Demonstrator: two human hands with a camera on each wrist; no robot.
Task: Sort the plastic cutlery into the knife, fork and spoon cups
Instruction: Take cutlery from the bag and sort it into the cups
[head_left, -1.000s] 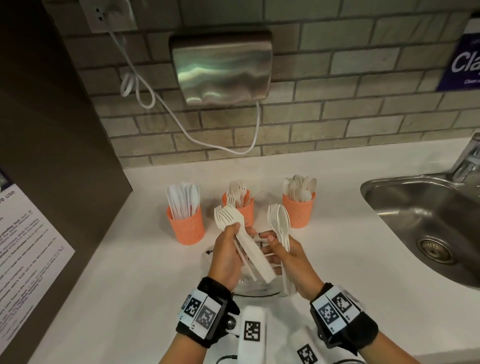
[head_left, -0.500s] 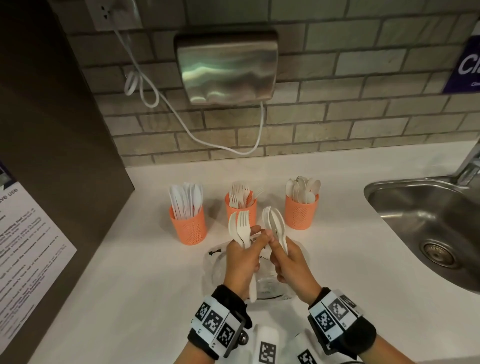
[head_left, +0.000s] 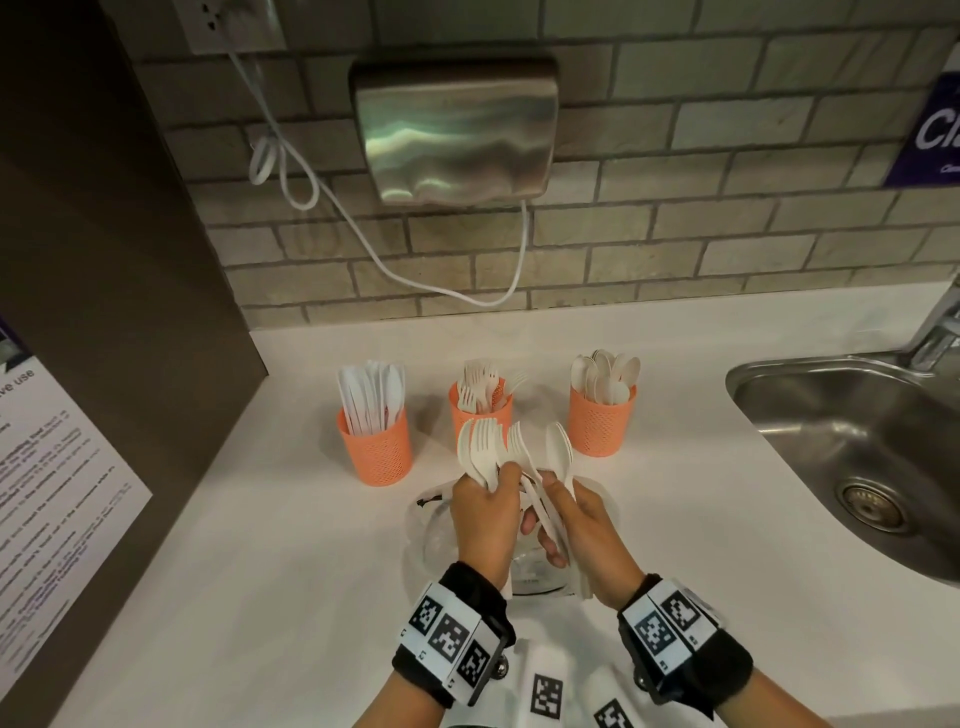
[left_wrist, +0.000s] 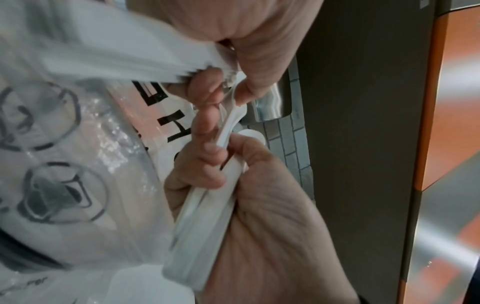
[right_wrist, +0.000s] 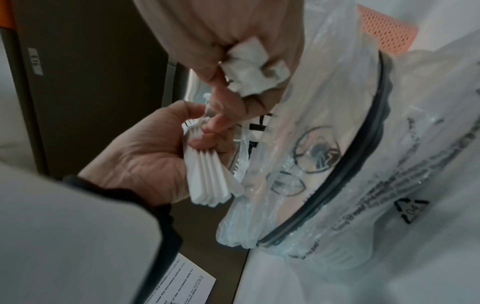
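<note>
Three orange mesh cups stand in a row: knives (head_left: 375, 441), forks (head_left: 480, 408), spoons (head_left: 601, 418). In front of them my left hand (head_left: 498, 480) grips a bundle of white forks (head_left: 480, 449), tines up. My right hand (head_left: 558, 499) grips white spoons (head_left: 558, 449), and a single fork (head_left: 519, 441) stands between the bundles with its handle running down into that hand. The hands nearly touch. In the right wrist view my left hand (right_wrist: 145, 148) holds fanned handles (right_wrist: 210, 181). In the left wrist view my right hand (left_wrist: 259, 205) clasps handles (left_wrist: 202, 226).
A clear plastic bag (head_left: 431, 525) over a round container lies under my hands. A steel sink (head_left: 852, 467) lies at the right, a dark cabinet side (head_left: 130, 312) at the left, and a brick wall with a steel dispenser (head_left: 457, 130) behind.
My left hand has turned its fork bundle from tilted to upright and brought it against the right hand's spoons. One fork now stands apart between the two bundles.
</note>
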